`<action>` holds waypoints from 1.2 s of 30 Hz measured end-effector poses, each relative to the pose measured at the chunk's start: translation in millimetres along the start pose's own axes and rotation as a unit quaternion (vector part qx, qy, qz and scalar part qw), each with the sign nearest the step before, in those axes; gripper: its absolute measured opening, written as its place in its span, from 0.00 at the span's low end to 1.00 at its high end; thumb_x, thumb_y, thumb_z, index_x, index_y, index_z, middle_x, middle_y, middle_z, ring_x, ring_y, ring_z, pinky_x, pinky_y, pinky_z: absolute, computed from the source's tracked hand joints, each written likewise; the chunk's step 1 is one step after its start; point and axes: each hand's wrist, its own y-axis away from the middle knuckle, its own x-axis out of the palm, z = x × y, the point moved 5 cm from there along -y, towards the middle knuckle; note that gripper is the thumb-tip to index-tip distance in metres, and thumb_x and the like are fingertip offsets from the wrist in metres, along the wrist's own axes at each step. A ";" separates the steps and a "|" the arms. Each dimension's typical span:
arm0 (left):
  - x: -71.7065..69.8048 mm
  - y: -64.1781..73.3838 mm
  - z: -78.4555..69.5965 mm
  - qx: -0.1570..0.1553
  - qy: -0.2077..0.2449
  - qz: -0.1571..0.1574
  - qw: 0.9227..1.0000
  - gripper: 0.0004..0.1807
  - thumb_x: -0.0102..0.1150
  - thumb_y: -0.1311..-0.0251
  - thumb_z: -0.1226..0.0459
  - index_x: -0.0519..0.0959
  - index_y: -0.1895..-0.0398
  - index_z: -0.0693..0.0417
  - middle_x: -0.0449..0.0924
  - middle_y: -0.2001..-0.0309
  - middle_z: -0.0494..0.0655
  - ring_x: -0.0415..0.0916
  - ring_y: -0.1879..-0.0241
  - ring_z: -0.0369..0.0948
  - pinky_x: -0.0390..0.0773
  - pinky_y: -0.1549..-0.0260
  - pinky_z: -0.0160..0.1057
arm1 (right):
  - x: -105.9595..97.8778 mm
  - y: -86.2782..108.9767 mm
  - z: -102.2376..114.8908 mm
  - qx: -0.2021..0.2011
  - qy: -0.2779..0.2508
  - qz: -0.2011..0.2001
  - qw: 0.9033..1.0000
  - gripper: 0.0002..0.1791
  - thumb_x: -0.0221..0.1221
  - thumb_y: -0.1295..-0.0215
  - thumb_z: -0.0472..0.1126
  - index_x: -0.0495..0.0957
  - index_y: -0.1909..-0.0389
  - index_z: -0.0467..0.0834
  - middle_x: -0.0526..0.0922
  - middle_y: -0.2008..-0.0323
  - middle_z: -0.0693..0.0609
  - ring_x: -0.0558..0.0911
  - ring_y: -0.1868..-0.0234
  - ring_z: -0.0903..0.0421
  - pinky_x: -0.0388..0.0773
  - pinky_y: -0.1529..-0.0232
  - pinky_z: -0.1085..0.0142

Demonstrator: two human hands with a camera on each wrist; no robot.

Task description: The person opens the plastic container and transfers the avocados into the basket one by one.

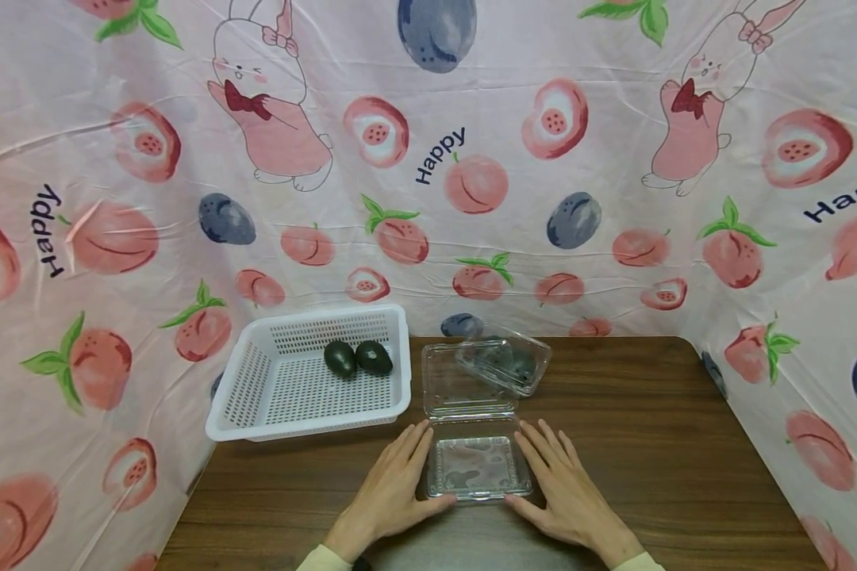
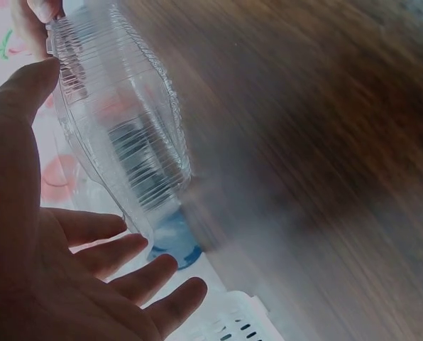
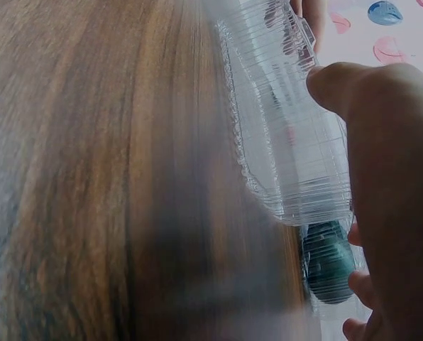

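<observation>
Two dark-green oval avocados (image 1: 340, 361) lie in a white perforated plastic basket (image 1: 307, 428) on the brown wood-grain desk (image 1: 650, 412); right of it, an open clear plastic hinged box (image 1: 474, 464) sits between the left hand (image 1: 393, 488) and right hand (image 1: 564, 493), unclenched, straight fingers along its sides, thumbs at its near edge; behind, another clear plastic box (image 1: 534, 357) seemingly holds dark fruit (image 1: 524, 367).

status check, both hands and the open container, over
Left hand and right hand flanking open container. Container empty, lid open. Second container, dark fruit inside, close behind lid.
</observation>
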 end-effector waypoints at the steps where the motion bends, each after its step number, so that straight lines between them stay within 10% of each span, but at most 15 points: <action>1: 0.4 -0.2 -0.6 0.001 0.000 0.000 1.000 0.64 0.68 0.33 0.27 0.63 0.13 0.68 0.64 0.13 0.67 0.65 0.15 0.68 0.73 0.21 0.69 | -0.5 0.7 -0.4 0.000 -0.001 -0.001 1.000 0.54 0.74 0.33 0.68 0.71 0.17 0.37 0.73 0.16 0.39 0.72 0.18 0.30 0.17 0.10 0.69; 12: 3.4 -1.9 -6.9 0.013 0.007 0.014 1.000 0.62 0.66 0.31 0.27 0.65 0.13 0.67 0.63 0.12 0.66 0.64 0.15 0.68 0.74 0.22 0.70 | -4.7 12.2 -6.6 -0.004 -0.005 -0.016 1.000 0.54 0.73 0.31 0.68 0.71 0.16 0.38 0.73 0.16 0.38 0.58 0.07 0.46 0.21 0.08 0.68; 20: 8.8 -5.3 -10.6 0.025 0.004 0.029 0.999 0.61 0.65 0.30 0.27 0.64 0.13 0.65 0.61 0.11 0.64 0.64 0.14 0.67 0.74 0.21 0.69 | -9.5 20.1 -11.1 -0.009 0.001 -0.030 1.000 0.54 0.75 0.34 0.67 0.72 0.17 0.37 0.74 0.17 0.38 0.68 0.15 0.37 0.21 0.08 0.68; 27: 11.3 -8.1 -19.2 0.040 -0.002 0.021 0.999 0.60 0.65 0.30 0.28 0.66 0.13 0.65 0.63 0.12 0.64 0.66 0.15 0.67 0.75 0.22 0.68 | -13.6 27.2 -18.1 -0.014 -0.018 -0.041 0.999 0.55 0.75 0.33 0.68 0.71 0.17 0.37 0.74 0.17 0.38 0.38 0.05 0.63 0.22 0.08 0.69; 36: 16.7 -12.8 -29.5 0.047 -0.005 0.028 0.998 0.59 0.64 0.29 0.28 0.65 0.13 0.64 0.62 0.11 0.64 0.67 0.15 0.64 0.75 0.21 0.66 | -22.5 33.7 -26.7 -0.019 -0.031 -0.044 0.998 0.55 0.76 0.34 0.67 0.72 0.18 0.35 0.76 0.20 0.35 0.34 0.06 0.68 0.26 0.08 0.71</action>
